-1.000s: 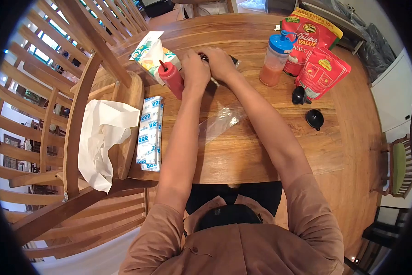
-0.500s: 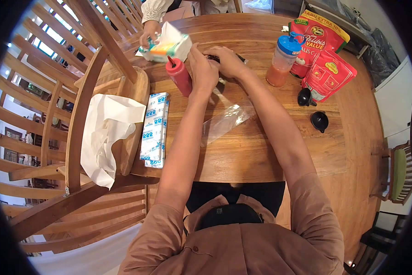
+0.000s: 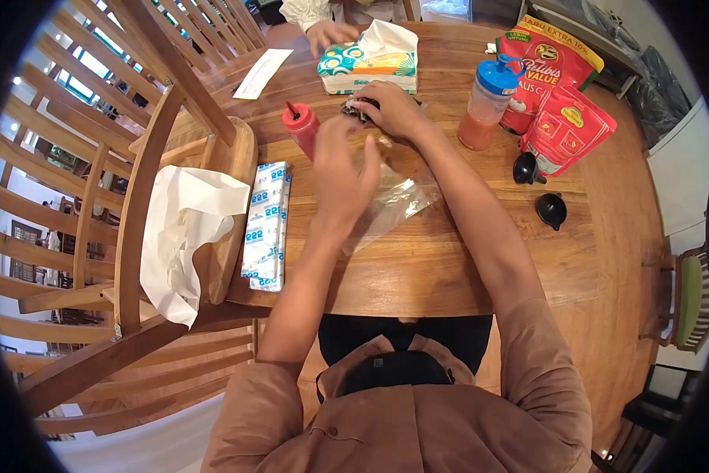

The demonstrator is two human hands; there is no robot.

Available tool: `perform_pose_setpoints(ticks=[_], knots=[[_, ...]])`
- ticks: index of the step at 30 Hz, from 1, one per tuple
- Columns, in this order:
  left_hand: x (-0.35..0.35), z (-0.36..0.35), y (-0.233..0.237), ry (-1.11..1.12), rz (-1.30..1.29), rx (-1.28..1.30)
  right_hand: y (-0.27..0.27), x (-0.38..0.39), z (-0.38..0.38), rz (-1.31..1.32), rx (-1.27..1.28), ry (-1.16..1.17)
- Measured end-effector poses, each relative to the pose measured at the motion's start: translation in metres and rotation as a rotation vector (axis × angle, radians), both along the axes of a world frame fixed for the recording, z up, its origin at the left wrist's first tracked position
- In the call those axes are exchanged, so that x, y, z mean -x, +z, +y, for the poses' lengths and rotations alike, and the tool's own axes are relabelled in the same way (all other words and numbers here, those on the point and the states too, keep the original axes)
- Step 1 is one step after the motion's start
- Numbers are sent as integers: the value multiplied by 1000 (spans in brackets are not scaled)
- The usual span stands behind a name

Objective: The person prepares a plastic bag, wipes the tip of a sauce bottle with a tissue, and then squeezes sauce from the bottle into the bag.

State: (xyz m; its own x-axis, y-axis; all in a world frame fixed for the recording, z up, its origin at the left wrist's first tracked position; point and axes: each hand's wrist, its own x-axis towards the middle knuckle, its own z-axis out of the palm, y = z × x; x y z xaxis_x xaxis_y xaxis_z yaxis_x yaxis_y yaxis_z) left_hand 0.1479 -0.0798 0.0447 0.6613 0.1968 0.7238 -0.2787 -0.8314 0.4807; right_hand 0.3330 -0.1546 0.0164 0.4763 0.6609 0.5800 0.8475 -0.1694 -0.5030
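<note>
My right hand (image 3: 394,109) lies at the middle of the table, fingers curled over a small dark thing (image 3: 354,109) that I cannot make out. Nearer to me, my left hand (image 3: 345,177) is in the air, slightly blurred, thumb and fingers apart and nothing in it. Under my wrists a clear plastic bag (image 3: 408,199) lies flat on the wood. A red squeeze bottle (image 3: 305,135) stands tilted-looking beside my left hand. Just beyond my right hand sits a tissue box (image 3: 370,82) with a white tissue sticking up.
Another person's hand (image 3: 331,35) is at the far edge, near a white paper slip (image 3: 264,72). A blue-and-white wrapped pack (image 3: 266,229) lies left. Right stand a blue-lidded bottle (image 3: 480,118), red pouches (image 3: 567,130) and black cups (image 3: 551,210). White paper (image 3: 169,252) covers a wooden chair (image 3: 240,169).
My left hand has come away from my right hand and back toward me, opening. The other person's hand has let go of the tissue box, which now stands further right, exposing the paper slip.
</note>
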Motion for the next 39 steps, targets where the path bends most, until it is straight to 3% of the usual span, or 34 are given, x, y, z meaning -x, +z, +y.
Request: perform_pose_setpoints(ticks=[2, 4, 5, 7, 8, 10, 13, 14, 16, 19, 20, 22, 23, 25, 30, 32, 35, 36, 39], knots=[[18, 3, -11, 58, -9, 133, -2, 0, -1, -44, -11, -28], [26, 14, -29, 361, -359, 230, -5, 0, 1, -34, -30, -52], [27, 23, -34, 364, -355, 232, -6, 1, 2, -33, -49, -69], [22, 46, -36, 295, 82, 495, -9, 1, 5, -53, -68, -82], [18, 59, -41, 303, 75, 496, -10, 1, 8, -77, -89, -101], [2, 86, -52, 149, 375, 506, -11, 4, 13, -90, -108, -117], [-19, 108, -58, 263, 440, 484, -9, 7, 13, -93, -129, -144], [-27, 105, -64, 256, 437, 485, -9, 8, 12, -84, -130, -139], [-41, 93, -72, 477, 14, 229, -10, 9, 13, -73, -116, -135], [-73, 101, -68, 354, -201, 361, -9, 10, 12, -68, -129, -98], [-75, 106, -67, 355, -203, 365, -8, 8, 12, -82, -126, -97], [-65, 99, -30, 262, 354, 519, -8, 9, 11, -91, -118, -93], [-67, 104, -36, 264, 357, 520, -8, 9, 11, -91, -120, -91], [-78, 117, -53, 491, 126, 375, -8, 9, 9, -84, -127, -97], [-81, 123, -62, 518, 146, 518, -9, 11, 10, -66, -150, -105], [-89, 121, -91, 711, -61, 291, -13, 10, 14, -71, -169, -115], [-61, 55, -73, 680, 34, 361, -12, 8, 13, -78, -185, -121], [-69, 46, -77, 255, -204, 693, -12, 9, 13, -84, -182, -111], [-96, 65, -48, 146, -27, 472, -16, 8, 14, -94, -164, -134]])
